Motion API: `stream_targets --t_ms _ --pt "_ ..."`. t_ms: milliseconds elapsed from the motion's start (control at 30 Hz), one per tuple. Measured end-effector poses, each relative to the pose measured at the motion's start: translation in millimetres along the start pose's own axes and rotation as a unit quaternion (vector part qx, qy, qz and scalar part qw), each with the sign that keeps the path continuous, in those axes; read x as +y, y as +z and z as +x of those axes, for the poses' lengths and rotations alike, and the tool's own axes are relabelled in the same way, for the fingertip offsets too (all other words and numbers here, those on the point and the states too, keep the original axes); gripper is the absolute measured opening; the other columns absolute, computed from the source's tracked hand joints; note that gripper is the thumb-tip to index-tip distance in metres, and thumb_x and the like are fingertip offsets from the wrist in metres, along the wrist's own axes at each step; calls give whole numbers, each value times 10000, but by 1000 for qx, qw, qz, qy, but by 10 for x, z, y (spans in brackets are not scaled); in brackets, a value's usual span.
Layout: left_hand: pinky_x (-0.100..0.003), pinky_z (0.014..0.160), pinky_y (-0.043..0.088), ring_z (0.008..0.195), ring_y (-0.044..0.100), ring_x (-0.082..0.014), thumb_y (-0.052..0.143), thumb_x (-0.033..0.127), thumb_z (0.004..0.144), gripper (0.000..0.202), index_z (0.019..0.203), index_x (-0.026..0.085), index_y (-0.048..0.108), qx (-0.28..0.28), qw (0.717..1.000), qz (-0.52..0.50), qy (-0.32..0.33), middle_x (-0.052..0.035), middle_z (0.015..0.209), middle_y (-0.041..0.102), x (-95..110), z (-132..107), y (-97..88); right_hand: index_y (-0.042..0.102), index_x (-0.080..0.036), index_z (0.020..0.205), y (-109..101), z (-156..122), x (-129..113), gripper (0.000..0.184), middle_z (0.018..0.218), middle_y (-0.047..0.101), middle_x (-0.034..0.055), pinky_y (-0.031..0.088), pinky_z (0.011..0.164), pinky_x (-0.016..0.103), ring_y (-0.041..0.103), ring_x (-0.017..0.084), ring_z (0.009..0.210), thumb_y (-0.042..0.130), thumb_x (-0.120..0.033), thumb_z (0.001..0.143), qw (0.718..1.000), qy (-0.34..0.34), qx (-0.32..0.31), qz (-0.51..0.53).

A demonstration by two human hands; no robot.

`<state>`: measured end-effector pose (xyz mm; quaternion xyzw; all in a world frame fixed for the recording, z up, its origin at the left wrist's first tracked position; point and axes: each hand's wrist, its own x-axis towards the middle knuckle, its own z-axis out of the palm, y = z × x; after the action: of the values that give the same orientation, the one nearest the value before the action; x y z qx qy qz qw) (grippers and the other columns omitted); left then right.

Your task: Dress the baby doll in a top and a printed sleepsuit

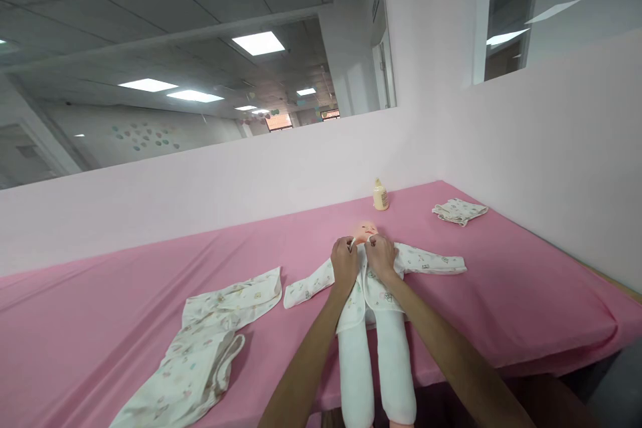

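Note:
A baby doll (366,228) lies on its back on the pink-covered table, head away from me and white-clad legs toward me. It wears a white printed baby jacket (384,293), with both sleeves spread out to the sides and the front parted down the middle. My left hand (345,263) pinches the jacket's left front edge near the doll's neck. On the other side of the neckline, my right hand (380,255) grips the opposite front edge. The doll's chin and neck are partly hidden behind my hands.
Printed baby trousers (200,341) lie spread and partly folded at the left. A pale yellow pump bottle (380,196) stands near the wall. A folded printed cloth (459,210) lies at the back right. Pink cloth (506,294) covers the table (125,301), and walls border its back and right.

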<state>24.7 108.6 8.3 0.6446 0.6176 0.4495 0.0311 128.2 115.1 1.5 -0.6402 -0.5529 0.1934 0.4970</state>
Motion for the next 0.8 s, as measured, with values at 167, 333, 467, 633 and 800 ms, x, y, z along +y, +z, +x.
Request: stream_targets --t_ms 167,333,467,633,800 --pt "-338 858 444 942 606 -231 460 152 821 176 871 175 627 -10 1000 -10 14 -85 923 675 23 -17 11 516 -219 676 -51 -26 75 187 705 606 23 405 668 301 516 195 684 387 -292 790 997 -21 18 70" --pt "-318 837 439 923 608 -212 478 159 820 129 840 182 603 -21 999 -18 20 -65 894 680 9 -49 1 516 -213 721 -119 -95 61 192 700 604 1 383 628 276 523 176 663 418 -347 818 986 -19 15 163" --pt "-300 805 437 873 611 -190 473 161 826 123 822 186 593 -35 999 -26 25 -51 891 685 -1 -58 -1 497 -205 679 -159 -116 48 184 644 540 -20 367 604 267 486 155 624 476 -352 789 974 -8 -6 228" --pt "-288 771 428 830 600 -178 479 162 820 120 829 184 596 -44 997 -52 30 -42 872 681 -4 -58 -2 500 -198 664 -150 -102 62 219 617 497 -32 359 590 259 460 141 618 523 -389 769 963 -15 -43 266" --pt "-288 726 412 774 581 -177 477 155 810 114 800 186 586 -41 997 -67 25 -32 826 667 9 -59 -6 491 -204 663 -150 -104 61 217 595 477 -45 357 594 256 441 135 611 539 -391 762 954 -26 -51 294"
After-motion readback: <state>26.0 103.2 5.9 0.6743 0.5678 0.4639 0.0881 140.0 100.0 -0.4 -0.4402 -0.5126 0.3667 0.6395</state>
